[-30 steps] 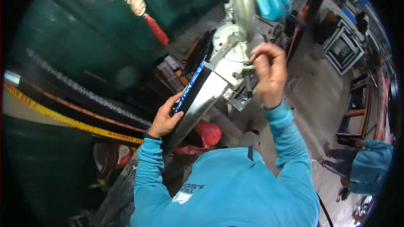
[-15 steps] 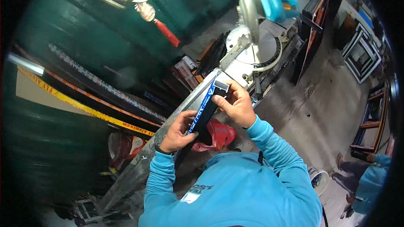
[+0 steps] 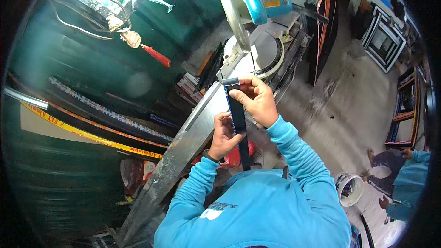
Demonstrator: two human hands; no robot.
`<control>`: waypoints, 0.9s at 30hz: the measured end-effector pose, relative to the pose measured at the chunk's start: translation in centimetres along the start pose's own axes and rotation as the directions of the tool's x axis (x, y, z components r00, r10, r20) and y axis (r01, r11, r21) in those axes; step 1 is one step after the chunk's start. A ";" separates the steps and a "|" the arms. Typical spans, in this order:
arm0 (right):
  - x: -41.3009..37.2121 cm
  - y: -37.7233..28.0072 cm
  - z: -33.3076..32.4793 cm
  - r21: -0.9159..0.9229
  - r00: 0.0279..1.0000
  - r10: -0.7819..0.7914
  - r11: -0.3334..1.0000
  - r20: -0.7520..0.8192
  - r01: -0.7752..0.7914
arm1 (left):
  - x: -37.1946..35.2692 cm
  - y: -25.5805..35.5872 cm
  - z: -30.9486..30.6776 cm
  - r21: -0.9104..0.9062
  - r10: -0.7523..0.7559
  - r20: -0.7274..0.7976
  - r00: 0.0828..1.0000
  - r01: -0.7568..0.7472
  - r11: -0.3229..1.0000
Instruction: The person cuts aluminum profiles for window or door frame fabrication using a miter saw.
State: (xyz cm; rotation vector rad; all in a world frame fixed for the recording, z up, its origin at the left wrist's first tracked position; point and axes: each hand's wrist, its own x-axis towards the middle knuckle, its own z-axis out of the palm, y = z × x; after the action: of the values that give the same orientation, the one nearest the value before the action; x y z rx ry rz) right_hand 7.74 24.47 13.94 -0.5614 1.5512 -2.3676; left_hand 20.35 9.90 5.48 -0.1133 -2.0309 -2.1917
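The right hand [image 3: 255, 101] has its fingers closed around the upper end of the profile strip [image 3: 237, 115]. The left hand [image 3: 223, 135] pinches it lower down. The strip stands near-upright above the counter [image 3: 183, 147], in front of the mitre saw [image 3: 257, 41]. A firm two-point grip is advisable to prevent twisting.

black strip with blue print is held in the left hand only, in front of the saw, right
Not only the left: the head view shows the right hand gripping the black strip near its top and the left hand lower down, in front of the saw.
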 end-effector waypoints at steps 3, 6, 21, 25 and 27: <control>0.8 0.8 -0.4 -0.023 0.999 -0.011 1.000 -0.047 0.010 | 1.0 -1.2 0.5 -0.040 0.011 0.001 1.000 -0.011 0.999; 1.1 1.1 -0.4 -0.020 0.998 -0.008 1.000 -0.062 0.007 | 1.3 -0.9 0.9 -0.053 0.007 -0.014 1.000 -0.007 0.999; -13.4 8.9 -0.8 0.838 0.643 0.766 0.365 -0.022 -0.406 | 0.7 -1.7 1.2 -0.078 0.241 0.388 0.889 -0.229 0.970; -14.8 17.2 -5.2 0.902 0.452 0.863 0.360 -0.225 -0.237 | 2.0 -0.3 0.3 0.359 -0.108 0.696 0.709 -0.214 0.908; -15.9 18.2 -6.9 0.915 0.396 0.874 0.370 -0.283 -0.161 | 2.5 -0.6 -1.3 0.399 -0.118 0.700 0.704 -0.249 0.882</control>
State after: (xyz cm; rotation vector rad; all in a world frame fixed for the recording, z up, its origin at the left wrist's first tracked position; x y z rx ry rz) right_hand 18.87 29.39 -8.06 1.2172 0.4219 -2.3067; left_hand 17.80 8.47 5.14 -1.1198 -2.8208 -1.6511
